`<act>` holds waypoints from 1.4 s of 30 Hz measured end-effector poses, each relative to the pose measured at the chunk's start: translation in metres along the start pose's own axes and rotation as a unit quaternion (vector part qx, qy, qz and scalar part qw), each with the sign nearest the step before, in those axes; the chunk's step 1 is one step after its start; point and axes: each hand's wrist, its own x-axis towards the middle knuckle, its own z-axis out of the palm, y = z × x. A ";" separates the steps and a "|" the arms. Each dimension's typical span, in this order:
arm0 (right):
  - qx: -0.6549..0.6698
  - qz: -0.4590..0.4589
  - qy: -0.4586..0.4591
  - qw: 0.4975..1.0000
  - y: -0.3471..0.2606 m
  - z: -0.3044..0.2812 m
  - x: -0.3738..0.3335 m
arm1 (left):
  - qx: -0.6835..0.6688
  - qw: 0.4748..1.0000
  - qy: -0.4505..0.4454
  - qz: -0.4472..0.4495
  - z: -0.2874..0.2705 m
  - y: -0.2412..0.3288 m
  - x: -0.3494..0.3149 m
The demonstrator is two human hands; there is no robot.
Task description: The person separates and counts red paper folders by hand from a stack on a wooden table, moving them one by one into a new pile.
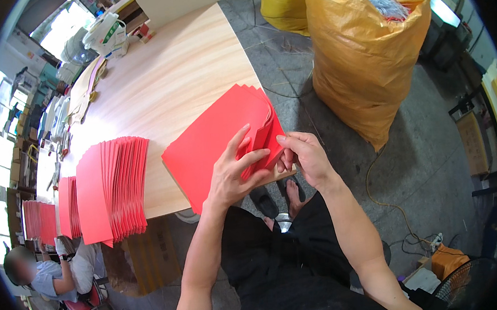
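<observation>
A stack of red paper sheets (207,138) lies at the table's near right corner, its right-hand edges lifted and curled. My left hand (232,170) rests on these sheets with its fingers spread, the fingertips by the raised folds. At the right edge of the stack, my right hand (306,158) pinches the edge of a red sheet between thumb and fingers. How many sheets are in that pinch is hidden. To the left, a fanned row of red folded sheets (115,184) overhangs the near table edge.
More red stacks (69,205) lie farther left on the wooden table (189,55). A person (58,278) sits at its left end. A white bucket (103,35) stands at the back. Right of the table is a full orange sack (366,60); a cable (371,181) crosses the floor.
</observation>
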 end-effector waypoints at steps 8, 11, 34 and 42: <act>-0.025 0.008 -0.010 1.000 -0.004 0.000 -0.004 | -0.013 1.000 0.002 -0.011 0.000 -0.002 -0.002; -0.048 0.002 0.006 0.999 -0.003 -0.002 -0.005 | -0.018 1.000 -0.001 -0.017 -0.001 -0.002 -0.001; -0.452 -0.239 -0.002 0.859 0.033 -0.003 -0.030 | 0.115 0.991 -0.063 0.018 0.004 0.004 -0.002; -0.454 -0.262 0.023 0.851 0.031 -0.008 -0.028 | 0.114 0.993 -0.028 -0.019 0.012 -0.003 0.003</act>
